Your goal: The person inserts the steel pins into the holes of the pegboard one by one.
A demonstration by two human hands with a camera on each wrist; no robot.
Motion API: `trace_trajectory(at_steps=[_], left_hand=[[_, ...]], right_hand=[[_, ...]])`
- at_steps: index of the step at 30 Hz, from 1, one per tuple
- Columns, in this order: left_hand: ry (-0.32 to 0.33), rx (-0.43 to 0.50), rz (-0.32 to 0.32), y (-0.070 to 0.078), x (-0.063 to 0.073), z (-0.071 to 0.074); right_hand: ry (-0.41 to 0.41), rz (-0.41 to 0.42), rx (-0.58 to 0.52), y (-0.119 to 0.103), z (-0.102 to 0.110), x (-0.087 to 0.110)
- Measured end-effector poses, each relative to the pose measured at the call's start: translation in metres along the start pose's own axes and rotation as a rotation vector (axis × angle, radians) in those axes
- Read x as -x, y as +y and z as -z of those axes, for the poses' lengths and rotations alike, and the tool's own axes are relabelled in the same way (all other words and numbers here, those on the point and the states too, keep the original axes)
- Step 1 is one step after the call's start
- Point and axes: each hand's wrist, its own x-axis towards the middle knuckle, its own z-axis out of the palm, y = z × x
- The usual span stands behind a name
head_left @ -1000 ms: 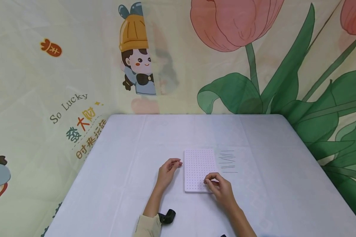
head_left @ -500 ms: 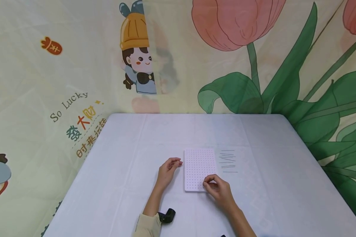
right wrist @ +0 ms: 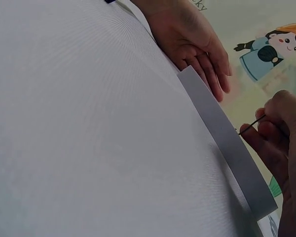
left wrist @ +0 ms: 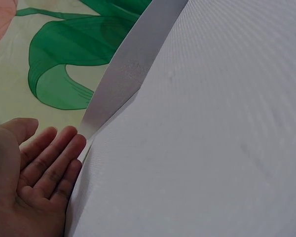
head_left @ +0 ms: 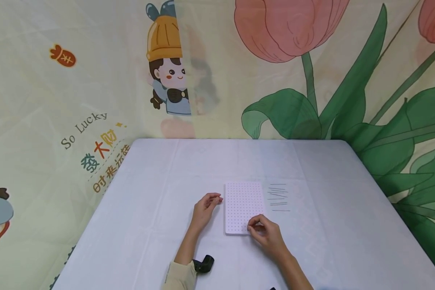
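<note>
A pale board with rows of small holes (head_left: 239, 197) lies flat on the table; its side edge faces the right wrist camera. My right hand (head_left: 270, 237) is over the board's near right corner. Between thumb and forefinger it pinches a thin dark stick (right wrist: 253, 124), whose lower end meets the board's top; whether it sits in a hole I cannot tell. Beside the board's left edge rests my left hand (head_left: 203, 211), fingers relaxed and slightly bent, palm inward, with nothing in it. In the left wrist view, its fingertips (left wrist: 78, 140) are near the board's side.
Several more thin dark sticks (head_left: 278, 184) lie in a loose column right of the board. A white cloth (head_left: 159, 201) covers the table. Behind it hangs a printed backdrop (head_left: 217, 80). A black wrist camera (head_left: 204, 264) is strapped to the left wrist.
My right hand has shifted slightly left and toward the board's near edge, still pinching the thin stick. The left hand and the loose sticks stay where they were.
</note>
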Motion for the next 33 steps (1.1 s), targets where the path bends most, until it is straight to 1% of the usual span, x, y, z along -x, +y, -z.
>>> trace_trajectory(at_steps=[5,13,16,21,25,27,30,33], left_hand=[[0.007,-0.005,-0.011,0.000,0.000,0.001],[-0.003,-0.009,-0.010,-0.001,0.000,0.001],[-0.003,-0.005,-0.009,-0.002,0.000,0.001],[-0.004,-0.001,-0.008,-0.001,0.001,0.002],[-0.010,0.002,-0.015,-0.001,0.001,0.002],[-0.012,0.004,-0.015,-0.001,0.000,0.002],[-0.011,-0.002,-0.012,-0.001,0.000,0.001],[-0.016,-0.004,-0.004,0.002,0.001,0.001]], right_hand=[[-0.008,-0.006,-0.036,0.000,0.000,-0.002],[-0.022,-0.043,-0.047,0.002,0.000,-0.001],[-0.028,-0.037,-0.044,0.003,0.000,-0.001],[-0.033,-0.004,-0.038,0.001,0.000,-0.002],[-0.036,0.019,-0.058,0.001,0.001,-0.002],[-0.037,0.035,-0.071,0.004,0.001,-0.002],[-0.018,0.075,-0.076,0.015,0.002,0.000],[0.020,0.074,-0.054,0.028,0.006,0.003]])
